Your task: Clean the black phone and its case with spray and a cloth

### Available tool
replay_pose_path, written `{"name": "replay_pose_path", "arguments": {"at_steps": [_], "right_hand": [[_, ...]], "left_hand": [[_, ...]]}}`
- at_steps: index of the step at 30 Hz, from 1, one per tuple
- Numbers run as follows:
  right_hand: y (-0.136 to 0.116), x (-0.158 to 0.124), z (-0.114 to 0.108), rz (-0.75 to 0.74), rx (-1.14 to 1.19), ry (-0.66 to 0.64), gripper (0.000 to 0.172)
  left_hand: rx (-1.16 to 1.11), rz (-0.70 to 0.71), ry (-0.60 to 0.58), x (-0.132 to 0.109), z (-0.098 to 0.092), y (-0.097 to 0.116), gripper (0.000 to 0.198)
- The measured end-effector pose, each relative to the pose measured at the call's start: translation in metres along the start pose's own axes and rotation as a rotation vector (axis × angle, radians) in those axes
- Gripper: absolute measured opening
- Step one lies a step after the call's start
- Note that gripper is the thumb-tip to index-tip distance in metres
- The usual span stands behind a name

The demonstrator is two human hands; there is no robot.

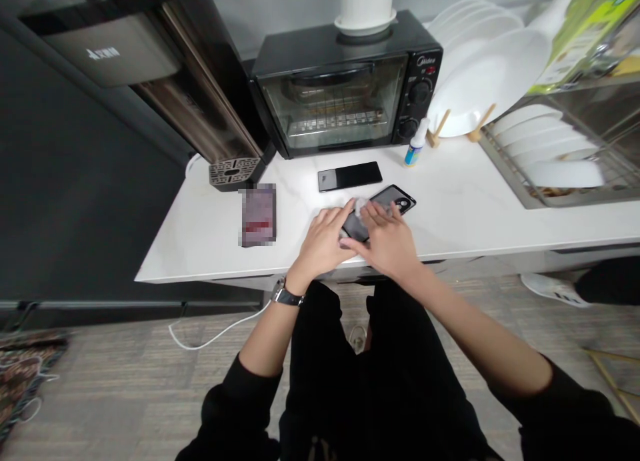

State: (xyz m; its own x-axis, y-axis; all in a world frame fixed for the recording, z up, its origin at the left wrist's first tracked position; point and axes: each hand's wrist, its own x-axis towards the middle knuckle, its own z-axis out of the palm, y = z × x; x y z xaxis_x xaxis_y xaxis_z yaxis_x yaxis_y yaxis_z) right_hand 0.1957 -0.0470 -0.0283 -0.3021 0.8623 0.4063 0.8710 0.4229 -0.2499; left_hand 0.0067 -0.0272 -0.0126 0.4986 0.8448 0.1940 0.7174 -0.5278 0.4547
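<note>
A dark phone [387,201] lies on the white counter [460,207], its camera end pointing to the back right. My left hand [323,241] rests on the phone's near end with its fingers curled over it. My right hand [387,237] presses a small white cloth [361,204] onto the phone's back, fingers together. A second black phone [349,176] lies flat just behind, untouched. A small spray bottle [416,145] stands further back to the right.
A black toaster oven [345,91] stands at the back with a white pot on top. White plates [480,67] lean in a rack at the right, beside a metal dish drainer [565,161]. A blurred flat item [259,214] lies to the left, near a dark machine [200,94].
</note>
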Motion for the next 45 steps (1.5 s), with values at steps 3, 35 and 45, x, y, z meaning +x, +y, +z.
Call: {"name": "replay_pose_path", "arguments": {"at_steps": [3, 35, 45], "right_hand": [[-0.034, -0.013, 0.003, -0.079, 0.081, -0.011, 0.094], [0.061, -0.026, -0.031, 0.008, -0.073, -0.004, 0.066], [-0.026, -0.019, 0.002, -0.091, 0.077, -0.018, 0.092]], "left_hand": [[0.008, 0.000, -0.008, 0.000, 0.001, -0.002, 0.097], [0.036, -0.011, 0.001, -0.002, -0.003, 0.009, 0.095], [0.048, 0.001, -0.036, -0.002, -0.001, 0.004, 0.094]]}}
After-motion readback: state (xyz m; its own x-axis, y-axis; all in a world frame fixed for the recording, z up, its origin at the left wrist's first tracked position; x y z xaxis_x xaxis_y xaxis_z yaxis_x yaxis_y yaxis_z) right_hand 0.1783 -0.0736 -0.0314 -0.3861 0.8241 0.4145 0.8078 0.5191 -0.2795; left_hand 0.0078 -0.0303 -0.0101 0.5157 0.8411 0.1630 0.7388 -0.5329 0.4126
